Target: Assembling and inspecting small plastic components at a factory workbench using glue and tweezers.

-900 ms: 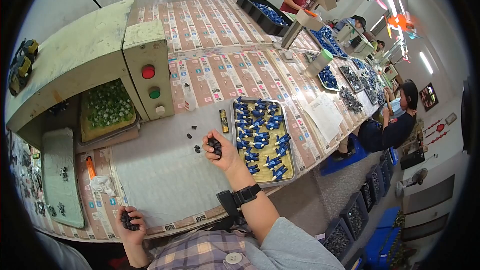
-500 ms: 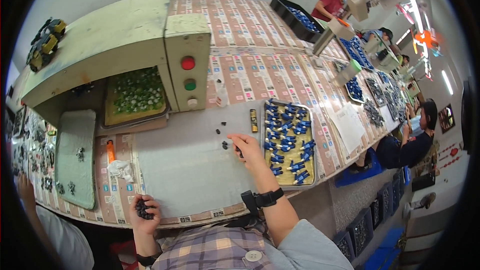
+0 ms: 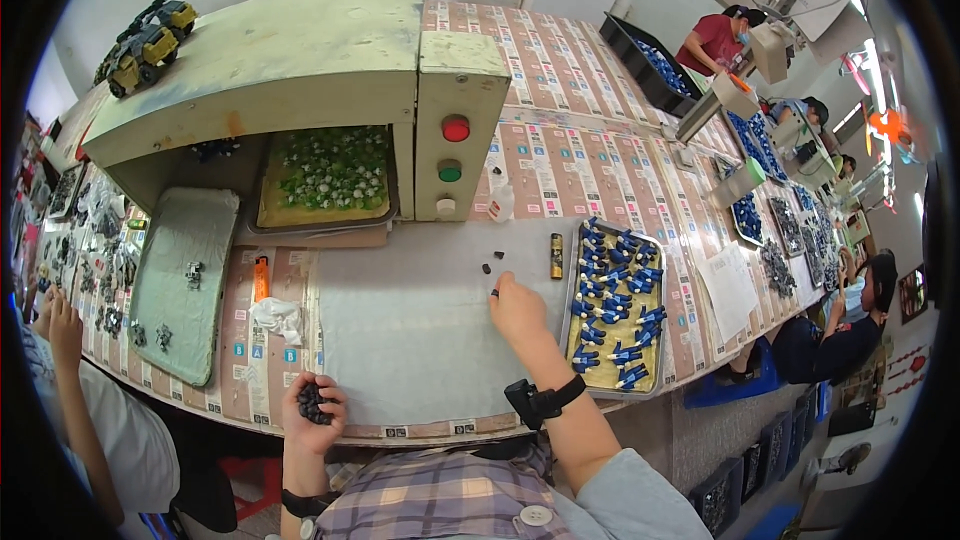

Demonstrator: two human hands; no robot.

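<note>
My left hand (image 3: 318,432) is palm up at the table's near edge, fingers curled round a heap of small black parts (image 3: 314,404). Over the pale sheet (image 3: 400,340), my right hand (image 3: 520,312) has its fingers drawn together at the surface. A dark bit shows at its fingertips, so it seems to pinch one of these parts. Just beyond those fingers lie two loose small black parts (image 3: 487,268). Right of that hand sits a metal tray (image 3: 661,340) of blue figure-like pieces (image 3: 612,290), with a gold-and-black cylinder (image 3: 556,256) beside it.
A cream machine (image 3: 270,60) with coloured buttons stands behind, a tray of green-and-white pieces (image 3: 335,175) in its opening. At left are a pale green tray (image 3: 190,330), an orange-handled tool (image 3: 262,278) and crumpled white tissue (image 3: 277,320). Other people sit along both sides.
The whole view has shifted, moving the scene rightward. Two black parts that lay close to my right fingertips no longer show on the sheet. My left hand still holds its heap.
</note>
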